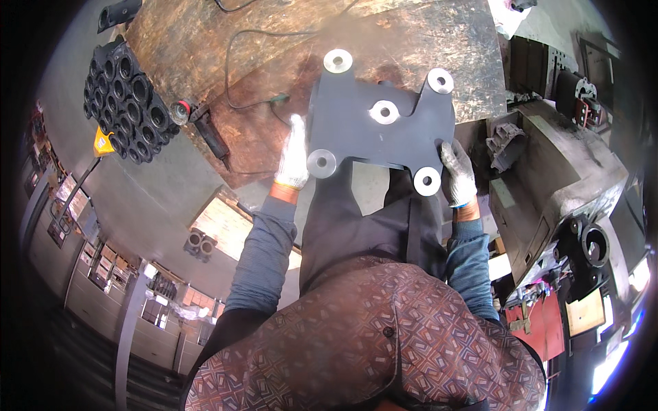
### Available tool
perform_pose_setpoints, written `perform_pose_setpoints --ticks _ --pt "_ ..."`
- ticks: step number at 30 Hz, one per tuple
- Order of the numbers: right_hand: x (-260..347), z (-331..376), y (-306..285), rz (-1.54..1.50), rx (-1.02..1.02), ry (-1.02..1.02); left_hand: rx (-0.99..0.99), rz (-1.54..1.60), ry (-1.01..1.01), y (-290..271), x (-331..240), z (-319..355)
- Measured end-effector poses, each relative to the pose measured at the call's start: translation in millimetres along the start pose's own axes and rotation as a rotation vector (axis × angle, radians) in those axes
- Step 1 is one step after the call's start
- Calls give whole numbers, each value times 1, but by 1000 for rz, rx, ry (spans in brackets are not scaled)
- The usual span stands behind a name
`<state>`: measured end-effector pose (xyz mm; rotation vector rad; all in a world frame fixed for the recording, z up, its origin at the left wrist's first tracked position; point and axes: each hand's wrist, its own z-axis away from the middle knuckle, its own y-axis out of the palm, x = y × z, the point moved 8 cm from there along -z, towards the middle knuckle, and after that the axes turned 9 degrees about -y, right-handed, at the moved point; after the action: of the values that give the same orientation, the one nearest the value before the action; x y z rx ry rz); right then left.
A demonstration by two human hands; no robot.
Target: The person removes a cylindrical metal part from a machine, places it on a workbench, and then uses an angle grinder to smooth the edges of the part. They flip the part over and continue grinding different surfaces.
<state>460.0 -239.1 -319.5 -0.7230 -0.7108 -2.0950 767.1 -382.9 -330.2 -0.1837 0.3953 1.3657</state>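
Note:
A dark grey metal casting (370, 133), flat with several bright machined ring faces, lies over the near edge of the wooden table and overlaps my legs. My right hand (459, 175), in a white knit glove, grips its right edge near the lower corner, thumb on the upper face and the other fingers partly hidden. Along the left edge, my gloved left hand (293, 157) is held flat with fingers stretched out. Whether its palm touches the casting I cannot tell. An angle grinder (209, 133) with a reddish disc end rests left of that hand.
A dark cable (229, 61) loops across the worn wooden tabletop (185, 34). Stacked black tubular castings (127, 96) stand at the left, beside a yellow piece (103, 142). Close on the right is a large grey metal housing (548, 164), with a black ring-shaped casting (586, 246) nearby.

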Motion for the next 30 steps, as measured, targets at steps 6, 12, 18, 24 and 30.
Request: perform_pose_setpoints --ticks 6,12,18,24,30 --pt "-12 5 -6 -45 -44 31 -44 105 -25 2 3 9" --pt "-15 17 1 -59 -22 65 -80 58 3 -9 12 24" --pt "-20 30 7 -102 -35 83 -105 104 -42 -18 26 29" --pt "-33 45 6 -411 -50 128 -136 -33 95 -10 2 63" --pt "-34 63 -4 -509 -112 128 -215 -387 289 -7 -12 99"
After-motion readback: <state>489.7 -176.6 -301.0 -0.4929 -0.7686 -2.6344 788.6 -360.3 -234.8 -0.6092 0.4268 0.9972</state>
